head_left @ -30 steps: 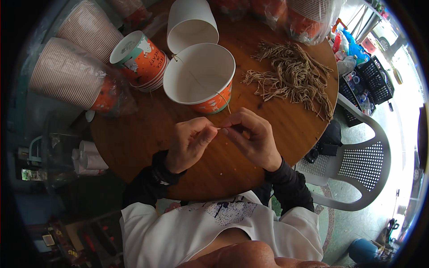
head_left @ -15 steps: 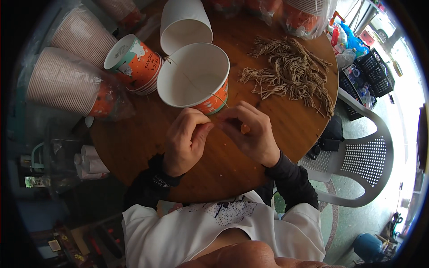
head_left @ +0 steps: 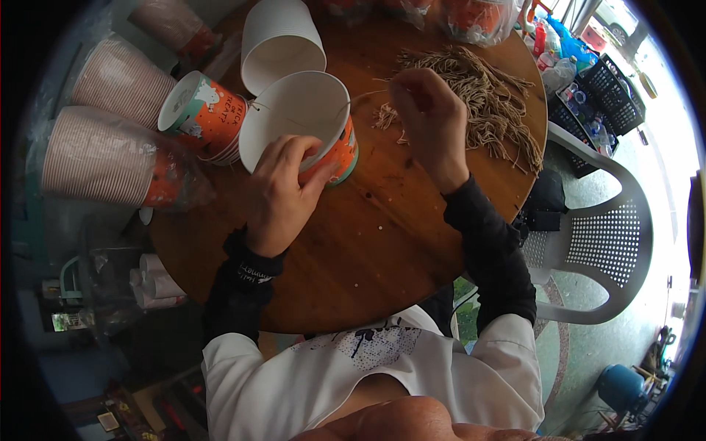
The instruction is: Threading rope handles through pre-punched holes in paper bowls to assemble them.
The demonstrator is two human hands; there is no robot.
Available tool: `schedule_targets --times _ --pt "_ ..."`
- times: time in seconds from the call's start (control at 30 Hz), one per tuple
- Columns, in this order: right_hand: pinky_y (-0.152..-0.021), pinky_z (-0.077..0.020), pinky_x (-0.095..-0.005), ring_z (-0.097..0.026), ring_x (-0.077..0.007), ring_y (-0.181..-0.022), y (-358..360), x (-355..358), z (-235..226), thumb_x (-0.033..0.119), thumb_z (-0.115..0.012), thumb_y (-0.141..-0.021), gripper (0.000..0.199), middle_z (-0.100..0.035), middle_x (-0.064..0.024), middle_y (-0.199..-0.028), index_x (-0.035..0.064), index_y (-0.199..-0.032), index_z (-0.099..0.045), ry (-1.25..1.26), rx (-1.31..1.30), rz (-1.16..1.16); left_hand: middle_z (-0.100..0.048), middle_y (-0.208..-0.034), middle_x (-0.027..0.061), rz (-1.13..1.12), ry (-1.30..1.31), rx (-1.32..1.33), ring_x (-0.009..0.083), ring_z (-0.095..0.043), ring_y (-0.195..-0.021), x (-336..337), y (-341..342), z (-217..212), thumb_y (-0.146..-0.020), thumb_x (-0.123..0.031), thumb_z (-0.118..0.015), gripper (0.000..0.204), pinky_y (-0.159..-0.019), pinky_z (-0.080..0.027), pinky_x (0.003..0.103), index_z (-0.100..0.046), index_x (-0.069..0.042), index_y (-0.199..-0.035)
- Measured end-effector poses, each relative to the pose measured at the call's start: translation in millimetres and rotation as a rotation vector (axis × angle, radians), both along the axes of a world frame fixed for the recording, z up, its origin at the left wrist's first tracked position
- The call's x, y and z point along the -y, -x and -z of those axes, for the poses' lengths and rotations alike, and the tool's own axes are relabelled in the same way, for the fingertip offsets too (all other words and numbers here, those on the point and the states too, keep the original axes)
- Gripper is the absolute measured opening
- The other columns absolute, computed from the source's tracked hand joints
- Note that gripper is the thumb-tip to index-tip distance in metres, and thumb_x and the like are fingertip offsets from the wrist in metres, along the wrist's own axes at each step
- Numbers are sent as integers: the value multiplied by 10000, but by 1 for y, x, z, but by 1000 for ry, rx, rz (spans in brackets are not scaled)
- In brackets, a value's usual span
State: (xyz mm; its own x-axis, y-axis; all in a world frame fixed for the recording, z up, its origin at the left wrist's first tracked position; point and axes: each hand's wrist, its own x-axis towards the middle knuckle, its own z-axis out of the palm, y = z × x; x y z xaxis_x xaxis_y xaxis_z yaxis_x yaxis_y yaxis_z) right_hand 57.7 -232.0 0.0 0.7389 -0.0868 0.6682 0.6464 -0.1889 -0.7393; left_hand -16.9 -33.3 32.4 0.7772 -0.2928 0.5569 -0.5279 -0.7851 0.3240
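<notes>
A paper bucket [head_left: 290,103], white inside with an orange and green printed outside, lies tipped so its mouth faces me. My left hand [head_left: 279,187] grips its near rim, fingers over the edge and thumb against the orange side. A thin tan cord [head_left: 365,95] comes out of the bucket's right side. Another bit of cord is knotted at the left rim, and a faint line crosses the mouth. My right hand [head_left: 432,121], fingers curled in, is raised beside the loose cord pile and appears to pinch the cord's end; the fingertips are partly hidden.
A heap of tan cords [head_left: 485,103] covers the table's right side. Behind stands a white bucket stack [head_left: 283,44]; to the left are printed buckets [head_left: 213,117] and plastic-wrapped stacks [head_left: 103,158]. A grey plastic chair [head_left: 599,242] and black crates [head_left: 614,95] stand right of the table.
My hands have parted. The right went up and right, drawing the cord out from the bucket's side; the left moved up onto the near rim. The whole view has shifted slightly.
</notes>
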Motion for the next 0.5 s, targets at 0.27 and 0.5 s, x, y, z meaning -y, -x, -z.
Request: schedule_targets --times 0.27,0.5 --pt "-943 -503 -416 -643 -202 -881 24 -18 36 91 -459 -997 79 -614 -70 -927 58 -1002 -531 -1144 -804 -867 -637 -928 158 47 130 -271 290 -648 -793 -13 -6 -6 -840 40 -598 266 -697 -508 333 -608 20 -1105" --pt "-831 -517 -312 -643 -183 -874 41 -35 21 155 -519 -998 104 -635 -80 -921 52 -998 -532 -1134 -545 -1040 -640 -926 135 54 257 -349 209 -653 -818 -17 -7 -11 -850 65 -580 299 -706 -504 290 -610 23 -1145"
